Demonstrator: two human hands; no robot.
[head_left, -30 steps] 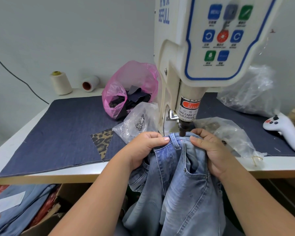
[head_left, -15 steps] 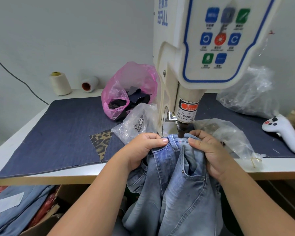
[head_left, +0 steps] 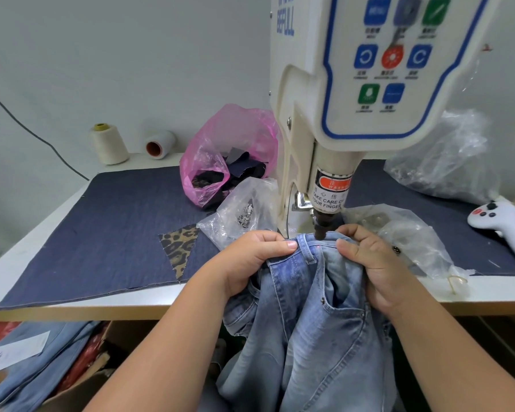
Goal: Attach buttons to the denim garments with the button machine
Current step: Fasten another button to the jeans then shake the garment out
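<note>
Light blue denim jeans (head_left: 312, 322) hang over the table's front edge, their waistband lying under the dark punch tip (head_left: 320, 231) of the cream button machine (head_left: 354, 84). My left hand (head_left: 252, 260) grips the waistband just left of the punch, thumb on top. My right hand (head_left: 369, 263) grips the bunched waistband on the right side. A small red light dot shows on the denim below the punch. Clear bags of metal buttons sit on either side: one to the left (head_left: 244, 212), another to the right (head_left: 399, 230).
A dark denim mat (head_left: 116, 227) with a leopard patch (head_left: 180, 246) covers the table. A pink bag of scraps (head_left: 220, 156), two thread cones (head_left: 109, 144), a crumpled clear bag (head_left: 446, 162) and a white controller (head_left: 506, 224) stand around. More denim lies in a box (head_left: 27, 361) below left.
Both hands have kept their grip on the waistband and nudged it slightly under the punch. The view has shifted a little.
</note>
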